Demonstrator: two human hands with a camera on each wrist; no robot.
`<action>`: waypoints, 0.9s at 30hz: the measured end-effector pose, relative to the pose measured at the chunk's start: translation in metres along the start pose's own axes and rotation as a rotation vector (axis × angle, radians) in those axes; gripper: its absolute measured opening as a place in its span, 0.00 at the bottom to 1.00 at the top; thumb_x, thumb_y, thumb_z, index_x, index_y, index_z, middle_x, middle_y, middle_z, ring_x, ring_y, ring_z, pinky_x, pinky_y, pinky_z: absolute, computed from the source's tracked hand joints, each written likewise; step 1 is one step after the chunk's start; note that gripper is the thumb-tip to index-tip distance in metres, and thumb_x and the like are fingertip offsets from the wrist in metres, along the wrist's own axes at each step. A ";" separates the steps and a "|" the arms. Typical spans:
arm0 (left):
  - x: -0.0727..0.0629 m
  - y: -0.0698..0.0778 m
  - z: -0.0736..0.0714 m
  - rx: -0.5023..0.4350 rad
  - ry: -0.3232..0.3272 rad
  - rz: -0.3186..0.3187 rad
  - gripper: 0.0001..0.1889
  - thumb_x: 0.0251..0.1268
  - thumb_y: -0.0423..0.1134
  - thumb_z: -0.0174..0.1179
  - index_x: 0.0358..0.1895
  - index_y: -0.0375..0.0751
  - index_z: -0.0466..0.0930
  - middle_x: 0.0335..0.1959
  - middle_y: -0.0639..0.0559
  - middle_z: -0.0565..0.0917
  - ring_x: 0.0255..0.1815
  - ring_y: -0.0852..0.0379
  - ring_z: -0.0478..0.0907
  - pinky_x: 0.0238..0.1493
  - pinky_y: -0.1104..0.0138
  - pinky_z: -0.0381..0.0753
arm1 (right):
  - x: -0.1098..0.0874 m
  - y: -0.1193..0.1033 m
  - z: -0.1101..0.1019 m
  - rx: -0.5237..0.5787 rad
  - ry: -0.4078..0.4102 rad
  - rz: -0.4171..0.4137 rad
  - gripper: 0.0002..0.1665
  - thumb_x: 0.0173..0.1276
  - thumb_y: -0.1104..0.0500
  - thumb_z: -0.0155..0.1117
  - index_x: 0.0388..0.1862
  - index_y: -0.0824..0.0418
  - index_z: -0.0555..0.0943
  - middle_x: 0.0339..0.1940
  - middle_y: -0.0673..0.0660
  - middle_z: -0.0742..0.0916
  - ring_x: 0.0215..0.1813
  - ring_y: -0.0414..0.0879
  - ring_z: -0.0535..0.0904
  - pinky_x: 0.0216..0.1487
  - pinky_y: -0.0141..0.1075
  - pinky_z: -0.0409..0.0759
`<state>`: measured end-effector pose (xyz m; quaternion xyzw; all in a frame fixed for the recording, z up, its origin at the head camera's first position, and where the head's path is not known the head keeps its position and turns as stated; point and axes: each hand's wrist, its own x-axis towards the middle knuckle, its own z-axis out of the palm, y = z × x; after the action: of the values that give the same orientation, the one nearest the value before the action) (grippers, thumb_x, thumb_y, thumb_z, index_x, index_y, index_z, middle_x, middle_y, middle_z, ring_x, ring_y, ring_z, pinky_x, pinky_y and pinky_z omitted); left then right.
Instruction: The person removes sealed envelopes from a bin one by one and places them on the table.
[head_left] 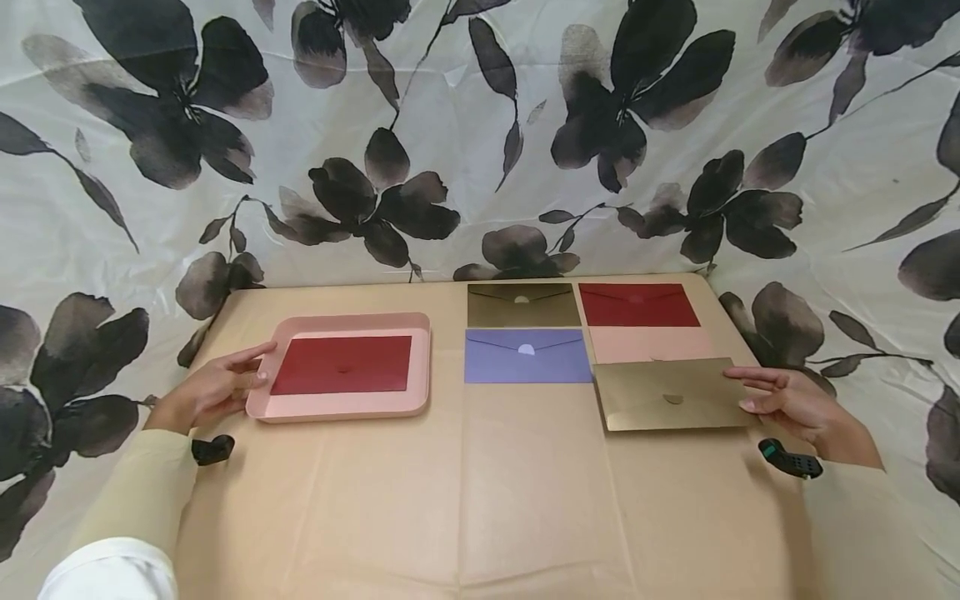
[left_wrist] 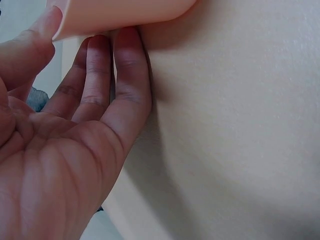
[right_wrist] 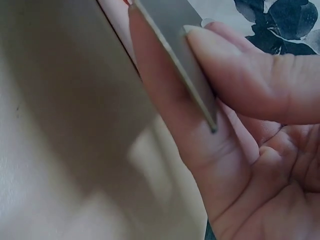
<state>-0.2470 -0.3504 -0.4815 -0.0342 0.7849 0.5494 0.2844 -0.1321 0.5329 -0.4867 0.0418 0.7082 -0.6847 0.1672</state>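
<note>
At the left of the head view, my left hand (head_left: 217, 390) holds the near-left edge of a pink tray (head_left: 341, 407). In the left wrist view the thumb lies against the tray's wall (left_wrist: 115, 12) and the fingertips reach its underside. A dark red envelope (head_left: 341, 365) lies flat in the tray. On the right, my right hand (head_left: 802, 408) pinches the right end of a gold envelope (head_left: 645, 400) between thumb and fingers. This envelope is tilted, its near edge seemingly raised, and it partly covers a light pink envelope (head_left: 648, 343). The right wrist view shows the envelope's edge (right_wrist: 180, 65) between thumb and fingers.
Behind the gold envelope lie an olive-gold envelope (head_left: 525, 307), a red envelope (head_left: 637, 305) and a lavender envelope (head_left: 528, 357), side by side. All rest on a beige-covered table (head_left: 525, 500). A white cloth with dark flowers (head_left: 480, 125) surrounds it.
</note>
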 end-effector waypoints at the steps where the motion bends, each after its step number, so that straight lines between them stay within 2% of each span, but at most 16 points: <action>1: 0.000 0.000 0.000 0.011 0.001 -0.005 0.43 0.78 0.39 0.59 0.85 0.59 0.43 0.85 0.28 0.40 0.53 0.70 0.75 0.49 0.71 0.82 | -0.001 0.001 -0.001 0.004 -0.003 0.002 0.30 0.68 0.79 0.60 0.63 0.57 0.86 0.55 0.25 0.84 0.50 0.20 0.78 0.46 0.30 0.87; 6: 0.000 0.002 0.001 0.048 0.015 -0.025 0.43 0.77 0.41 0.60 0.85 0.58 0.43 0.85 0.28 0.41 0.53 0.69 0.76 0.47 0.71 0.82 | -0.003 0.005 -0.004 0.033 -0.027 0.013 0.31 0.69 0.80 0.58 0.64 0.56 0.86 0.58 0.25 0.83 0.52 0.20 0.78 0.48 0.29 0.87; 11: -0.001 0.002 0.001 0.038 0.018 -0.024 0.42 0.78 0.40 0.59 0.85 0.58 0.44 0.85 0.28 0.41 0.50 0.70 0.78 0.44 0.71 0.83 | -0.002 0.007 -0.007 0.020 -0.029 0.019 0.31 0.69 0.80 0.59 0.64 0.56 0.85 0.58 0.26 0.83 0.54 0.20 0.78 0.50 0.30 0.87; 13: 0.000 0.002 0.001 0.029 0.014 -0.022 0.42 0.78 0.40 0.59 0.85 0.59 0.44 0.85 0.28 0.41 0.50 0.71 0.79 0.46 0.71 0.83 | -0.002 0.007 -0.007 0.012 -0.023 0.033 0.31 0.69 0.79 0.60 0.65 0.56 0.85 0.57 0.26 0.83 0.69 0.25 0.71 0.51 0.29 0.87; 14: 0.000 0.002 0.000 0.029 0.014 -0.021 0.42 0.78 0.40 0.59 0.85 0.59 0.44 0.85 0.28 0.41 0.50 0.71 0.79 0.46 0.71 0.84 | -0.003 0.007 -0.007 0.008 -0.021 0.042 0.31 0.69 0.78 0.60 0.65 0.55 0.85 0.57 0.25 0.83 0.76 0.30 0.65 0.51 0.29 0.86; 18: 0.000 0.002 -0.001 0.026 0.010 -0.016 0.43 0.78 0.40 0.60 0.85 0.59 0.43 0.86 0.29 0.39 0.51 0.73 0.77 0.50 0.71 0.84 | -0.005 0.005 -0.006 -0.026 -0.004 0.050 0.31 0.68 0.77 0.62 0.66 0.56 0.84 0.56 0.24 0.83 0.74 0.28 0.67 0.51 0.29 0.86; 21: 0.000 0.002 0.000 0.021 0.008 -0.014 0.43 0.77 0.40 0.60 0.85 0.59 0.43 0.86 0.29 0.38 0.51 0.75 0.75 0.52 0.72 0.84 | -0.006 0.004 -0.006 -0.052 -0.002 0.039 0.31 0.66 0.77 0.64 0.66 0.58 0.84 0.56 0.25 0.83 0.50 0.19 0.78 0.51 0.30 0.87; 22: 0.000 0.002 0.000 0.022 0.009 -0.014 0.43 0.78 0.40 0.60 0.85 0.59 0.43 0.86 0.29 0.38 0.51 0.75 0.75 0.52 0.72 0.84 | -0.007 0.004 -0.006 -0.053 -0.006 0.041 0.31 0.66 0.77 0.64 0.67 0.58 0.83 0.56 0.25 0.83 0.51 0.19 0.77 0.51 0.30 0.87; 24: 0.000 0.002 0.000 0.018 0.004 -0.012 0.43 0.78 0.40 0.59 0.85 0.59 0.43 0.86 0.29 0.39 0.51 0.74 0.76 0.52 0.71 0.85 | -0.007 0.004 -0.007 -0.058 -0.007 0.047 0.31 0.67 0.77 0.64 0.67 0.57 0.83 0.56 0.24 0.83 0.56 0.19 0.75 0.51 0.30 0.87; 27: 0.000 0.002 0.000 0.018 0.003 -0.007 0.42 0.78 0.40 0.59 0.85 0.59 0.43 0.85 0.29 0.40 0.51 0.73 0.78 0.50 0.71 0.85 | -0.008 0.005 -0.007 -0.056 -0.001 0.068 0.31 0.68 0.76 0.63 0.67 0.55 0.84 0.57 0.24 0.82 0.72 0.25 0.63 0.50 0.30 0.87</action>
<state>-0.2483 -0.3496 -0.4795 -0.0352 0.7902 0.5411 0.2855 -0.1243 0.5419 -0.4890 0.0610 0.7251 -0.6586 0.1920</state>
